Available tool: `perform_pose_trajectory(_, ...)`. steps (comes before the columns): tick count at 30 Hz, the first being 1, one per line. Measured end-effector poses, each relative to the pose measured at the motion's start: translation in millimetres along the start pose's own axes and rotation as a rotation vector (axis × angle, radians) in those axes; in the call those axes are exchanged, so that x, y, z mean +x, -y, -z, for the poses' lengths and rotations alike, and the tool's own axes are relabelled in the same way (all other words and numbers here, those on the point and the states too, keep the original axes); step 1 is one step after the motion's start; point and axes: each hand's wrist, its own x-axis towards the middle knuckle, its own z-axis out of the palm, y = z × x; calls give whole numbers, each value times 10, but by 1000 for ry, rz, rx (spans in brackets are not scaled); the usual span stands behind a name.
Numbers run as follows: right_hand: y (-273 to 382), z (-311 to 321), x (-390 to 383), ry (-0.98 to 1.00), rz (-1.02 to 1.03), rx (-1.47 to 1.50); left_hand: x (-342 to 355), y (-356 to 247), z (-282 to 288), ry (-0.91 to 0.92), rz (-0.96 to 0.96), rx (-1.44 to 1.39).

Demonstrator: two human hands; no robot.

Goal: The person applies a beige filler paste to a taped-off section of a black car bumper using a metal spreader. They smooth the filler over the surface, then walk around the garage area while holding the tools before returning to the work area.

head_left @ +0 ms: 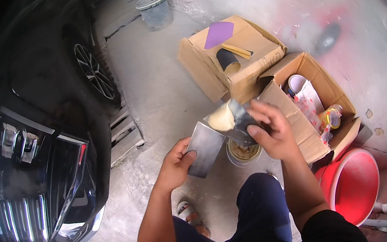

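My left hand grips a flat grey rectangular metal plate by its left edge, thumb on top. In my right hand is a dark, flat putty spreader, partly blurred. A thick lump of cream-coloured putty sits on the spreader's left end, close by the plate's top corner; I cannot tell if they touch. Below the spreader stands an open tub on the floor, with cream-coloured matter inside. The spreader and my right hand hide part of the tub.
A cardboard box carries a purple sheet, a black roll and yellowish strips. Another open box holds several items. A red basin leans at right. A black car fills the left; a bucket stands far off.
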Motion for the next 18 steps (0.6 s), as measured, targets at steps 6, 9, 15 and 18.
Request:
perform_pose_trajectory(6,211,-123,58,440,282,-381,-28,-27,55,116,-37,-255)
perform_pose_trajectory(9,114,-88,19,461,287,-438,-50,-32,23,110,-42,-248)
perform_pose_trajectory(15,-189,103,-116,478,225,-579,-22,1,-14,129,-83,-329)
perform_pose_trajectory(18,-384,164,-252,297,16,-392,3,-67,-77,17,-113,-477)
